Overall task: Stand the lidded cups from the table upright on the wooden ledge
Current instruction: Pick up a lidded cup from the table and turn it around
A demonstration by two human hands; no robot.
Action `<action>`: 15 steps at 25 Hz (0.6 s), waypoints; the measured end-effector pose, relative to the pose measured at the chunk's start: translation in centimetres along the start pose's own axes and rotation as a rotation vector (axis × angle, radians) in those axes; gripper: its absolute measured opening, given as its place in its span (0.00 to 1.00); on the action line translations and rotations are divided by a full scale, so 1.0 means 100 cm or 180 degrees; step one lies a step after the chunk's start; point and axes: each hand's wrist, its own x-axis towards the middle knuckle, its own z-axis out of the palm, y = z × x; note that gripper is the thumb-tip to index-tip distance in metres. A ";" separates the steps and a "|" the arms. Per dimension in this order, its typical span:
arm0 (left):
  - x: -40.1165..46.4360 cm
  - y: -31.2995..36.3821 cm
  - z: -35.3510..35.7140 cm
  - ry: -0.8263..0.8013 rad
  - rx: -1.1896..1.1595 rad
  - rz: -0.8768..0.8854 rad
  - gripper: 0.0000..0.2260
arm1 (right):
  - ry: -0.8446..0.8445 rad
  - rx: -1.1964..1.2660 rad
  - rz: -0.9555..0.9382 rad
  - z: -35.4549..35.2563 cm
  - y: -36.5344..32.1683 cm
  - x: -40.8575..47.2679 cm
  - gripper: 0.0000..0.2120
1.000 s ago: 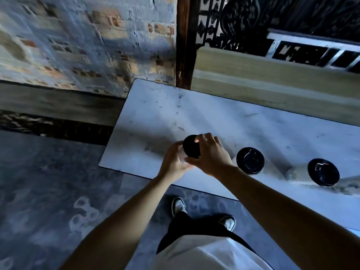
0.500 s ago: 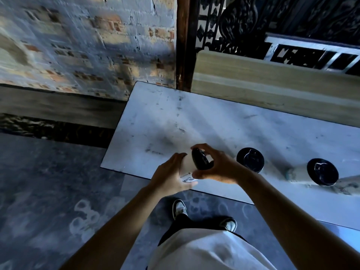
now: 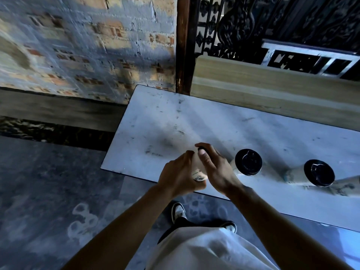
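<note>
Over the near edge of the white marble table point(image 3: 175, 121) both hands hold one paper cup point(image 3: 198, 171) with a black lid. It is tilted, its base towards me. My left hand point(image 3: 179, 176) wraps the cup's body; my right hand point(image 3: 216, 168) covers the lid end, which is mostly hidden. Two more black-lidded cups stand upright on the table to the right: one point(image 3: 248, 162) beside my right hand, another point(image 3: 319, 173) farther right. The pale wooden ledge point(image 3: 272, 78) runs behind the table's far edge.
A painted brick wall point(image 3: 87, 45) fills the left. A dark post point(image 3: 184, 45) rises at the table's far corner. Black ornate ironwork and a white railing point(image 3: 311, 57) lie beyond the ledge. Below, patterned floor and my shoes point(image 3: 178, 210).
The cup has been tipped from upright, lid towards me, to tilted with its base towards me. My hands drew it slightly nearer the table's front edge. The other two cups stayed put.
</note>
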 end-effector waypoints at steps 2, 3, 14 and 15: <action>-0.002 -0.001 -0.001 -0.0241 -0.0201 -0.0232 0.29 | -0.0137 -0.0449 0.0013 0.001 -0.001 0.004 0.29; -0.003 -0.002 -0.001 -0.0353 -0.0310 -0.0361 0.30 | -0.0222 -0.0568 0.0080 0.002 -0.001 0.008 0.31; -0.006 0.007 0.009 -0.0547 -0.1413 -0.1191 0.35 | -0.0414 0.1030 0.0605 -0.002 0.010 0.023 0.22; -0.003 0.008 0.005 -0.0534 -0.1386 -0.1173 0.35 | -0.0378 0.1088 0.0561 -0.002 0.009 0.023 0.20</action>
